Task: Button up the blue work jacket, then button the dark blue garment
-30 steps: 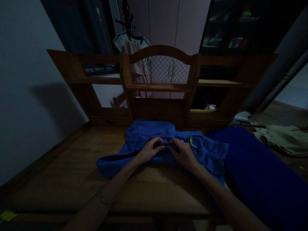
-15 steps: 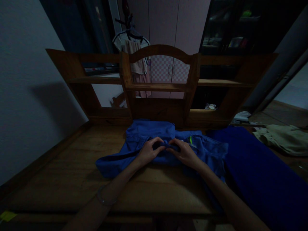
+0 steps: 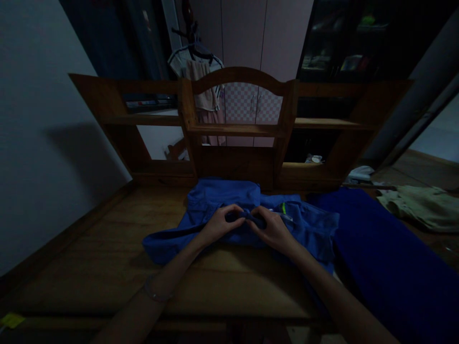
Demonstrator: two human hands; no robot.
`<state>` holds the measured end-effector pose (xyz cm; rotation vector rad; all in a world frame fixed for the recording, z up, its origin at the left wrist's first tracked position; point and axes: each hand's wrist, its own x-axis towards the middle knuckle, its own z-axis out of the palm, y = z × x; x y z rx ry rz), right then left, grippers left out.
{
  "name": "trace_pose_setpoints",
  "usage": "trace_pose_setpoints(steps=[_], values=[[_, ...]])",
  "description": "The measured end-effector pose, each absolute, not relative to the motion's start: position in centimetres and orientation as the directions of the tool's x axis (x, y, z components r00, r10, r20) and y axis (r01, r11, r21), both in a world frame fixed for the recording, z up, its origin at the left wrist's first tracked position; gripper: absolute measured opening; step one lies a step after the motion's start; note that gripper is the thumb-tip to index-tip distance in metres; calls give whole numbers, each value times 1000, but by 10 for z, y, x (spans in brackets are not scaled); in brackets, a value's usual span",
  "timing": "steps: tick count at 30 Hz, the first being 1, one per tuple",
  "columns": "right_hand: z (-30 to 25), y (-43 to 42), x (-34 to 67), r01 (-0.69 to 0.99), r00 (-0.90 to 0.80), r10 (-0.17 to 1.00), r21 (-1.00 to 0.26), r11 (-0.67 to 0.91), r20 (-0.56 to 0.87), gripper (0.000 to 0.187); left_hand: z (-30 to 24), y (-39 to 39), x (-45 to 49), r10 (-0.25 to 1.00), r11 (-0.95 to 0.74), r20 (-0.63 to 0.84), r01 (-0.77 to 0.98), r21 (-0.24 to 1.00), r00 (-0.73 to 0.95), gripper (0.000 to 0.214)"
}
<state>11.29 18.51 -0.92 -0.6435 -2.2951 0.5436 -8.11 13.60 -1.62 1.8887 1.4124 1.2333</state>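
The left hand (image 3: 219, 224) and the right hand (image 3: 274, 230) nearly meet over a blue garment (image 3: 225, 193), thumb and index fingers of each clamped on a narrow, darker fold of its fabric. The garment spreads on the table (image 3: 229, 282) beneath the fingers: a smoother, squarish panel lies just beyond them, a flat, tapering strip runs out to their left, and a rumpled, heavily creased part lies to their right. A small yellow-green strip (image 3: 284, 208) shows just beyond the right fingers. Nearer the body than the fingers, the table is bare wood with faint grain. A thin bracelet (image 3: 156, 295) rings the left forearm, well back from the fingers. Farther right of them lies a deep-blue cloth (image 3: 383, 248), smooth and flat. Beyond the fingers stands a wooden shelf unit (image 3: 236, 130) with 3 sections, the middle arched
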Motion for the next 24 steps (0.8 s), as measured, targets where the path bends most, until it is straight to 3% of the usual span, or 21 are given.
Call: trace_pose_setpoints(steps=[16,24], values=[[-7,185,115,225,-677,520,-526,820,521,19,-11,133,-77,929,-333,369,491,805,24,27],[-9,185,115,224,-661,511,-505,834,550,20,-15,136,-78,909,-346,416,526,777,-17,20]])
